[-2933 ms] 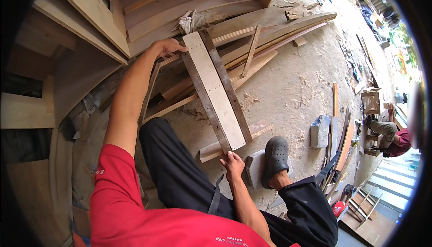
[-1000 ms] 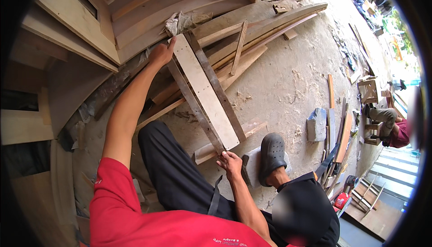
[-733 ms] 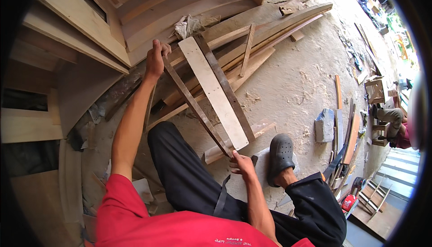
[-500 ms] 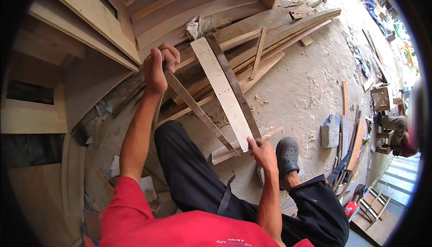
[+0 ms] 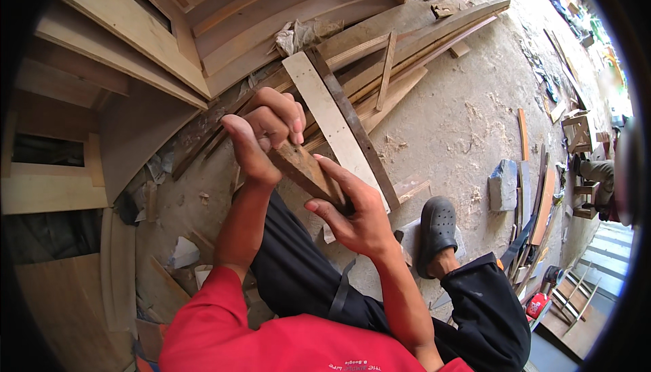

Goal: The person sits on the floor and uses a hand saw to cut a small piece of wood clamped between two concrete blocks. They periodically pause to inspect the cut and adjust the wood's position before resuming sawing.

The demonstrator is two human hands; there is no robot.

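Brown wood fills the grip of a person in a red shirt (image 5: 291, 345), who holds a stick (image 5: 306, 174) at the centre of the view, slanting from ten o'clock to four. The left hand (image 5: 268, 134) curls its fingers over the upper end, thumb standing apart; the right hand (image 5: 356, 212) is partly closed, thumb and forefinger clasping the lower end from either side. Just beyond, at one o'clock from the stick, a white board (image 5: 339, 131) runs from eleven to five, a dark strip (image 5: 354, 128) along its farther edge. Timber (image 5: 434, 33) is piled on the floor (image 5: 447, 121) toward one o'clock, near a crumpled rag (image 5: 308, 35) at twelve. Pale cabinets (image 5: 135, 33) rise at ten. A grey clog (image 5: 437, 233) shows at four, a block (image 5: 503, 185) at three, and farther out, at three, a co-worker (image 5: 600, 177), partly blurred.
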